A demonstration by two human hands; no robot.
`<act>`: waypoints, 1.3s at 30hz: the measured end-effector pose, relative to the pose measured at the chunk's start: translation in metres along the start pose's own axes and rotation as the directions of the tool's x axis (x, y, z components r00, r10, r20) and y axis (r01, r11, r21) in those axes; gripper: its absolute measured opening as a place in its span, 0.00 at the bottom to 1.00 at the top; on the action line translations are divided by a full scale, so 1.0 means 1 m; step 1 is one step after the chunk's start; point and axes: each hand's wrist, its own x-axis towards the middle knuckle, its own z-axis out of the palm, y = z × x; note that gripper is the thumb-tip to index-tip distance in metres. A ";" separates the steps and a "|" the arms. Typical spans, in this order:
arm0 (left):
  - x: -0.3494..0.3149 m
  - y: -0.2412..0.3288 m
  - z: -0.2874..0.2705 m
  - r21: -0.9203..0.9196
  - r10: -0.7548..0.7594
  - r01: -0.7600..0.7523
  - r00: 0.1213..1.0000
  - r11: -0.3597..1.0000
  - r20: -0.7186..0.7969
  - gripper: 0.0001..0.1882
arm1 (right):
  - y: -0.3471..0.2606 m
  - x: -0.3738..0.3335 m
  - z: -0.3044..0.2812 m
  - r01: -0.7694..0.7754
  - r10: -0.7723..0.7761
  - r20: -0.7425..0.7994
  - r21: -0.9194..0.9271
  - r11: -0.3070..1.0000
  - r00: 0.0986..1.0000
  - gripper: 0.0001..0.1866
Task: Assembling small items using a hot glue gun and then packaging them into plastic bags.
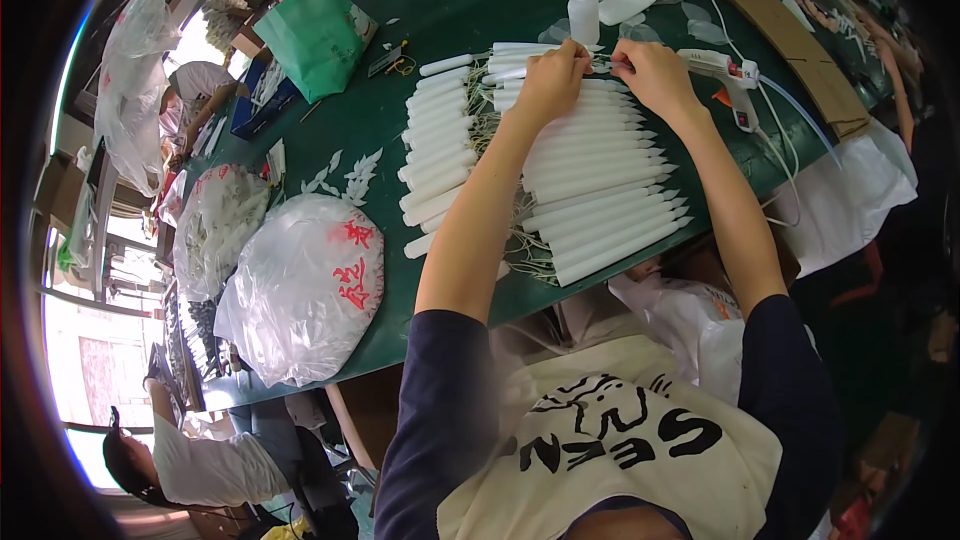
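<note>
Evidently, the white candle-shaped sticks (600, 175) lie in two rows at the centre of the frame. They should prove light, stiff and smooth, possibly slippery; grip is advised mid-shaft, clear of the fine wires (530, 258), judged fragile. At upper centre, the left hand (553, 80) and right hand (655, 75) are nearly closed, fingertips apparently pinching a small piece (601, 66) between them, its kind indistinct

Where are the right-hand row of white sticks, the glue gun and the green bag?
Right-hand row of white sticks (598, 177): head view, on a stick near the row's middle.
Glue gun (741, 105): head view, on its handle.
Green bag (313, 40): head view, on its broad side.
</note>
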 end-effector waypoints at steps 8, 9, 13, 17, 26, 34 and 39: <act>0.000 0.001 -0.002 0.007 0.002 -0.002 1.000 1.000 -0.019 0.08 | 0.004 0.000 0.001 0.014 -0.014 -0.021 -0.011 1.000 1.000 0.06; 0.000 0.001 -0.002 -0.004 -0.001 0.001 1.000 1.000 -0.025 0.07 | 0.003 -0.001 0.000 -0.007 0.007 -0.007 0.015 1.000 1.000 0.06; -0.001 0.002 -0.002 -0.006 0.001 -0.001 1.000 1.000 -0.010 0.07 | 0.003 -0.001 -0.001 -0.007 0.007 -0.004 0.041 0.999 1.000 0.06; -0.001 0.002 -0.002 0.003 0.006 -0.006 1.000 1.000 -0.011 0.07 | -0.001 -0.001 -0.002 -0.024 0.022 0.025 0.063 0.998 0.999 0.06; 0.000 0.003 -0.003 -0.046 0.013 -0.013 1.000 0.999 -0.002 0.07 | 0.005 -0.002 0.006 -0.017 0.015 0.013 0.160 0.987 1.000 0.06; -0.008 0.000 -0.013 -0.186 -0.019 0.028 0.999 0.982 0.048 0.12 | 0.006 -0.003 0.005 -0.044 0.041 0.015 0.315 0.948 0.999 0.08; -0.009 -0.008 -0.023 0.043 0.159 -0.163 0.985 0.986 0.070 0.12 | 0.007 -0.004 0.005 -0.036 0.033 0.014 0.342 0.939 0.999 0.08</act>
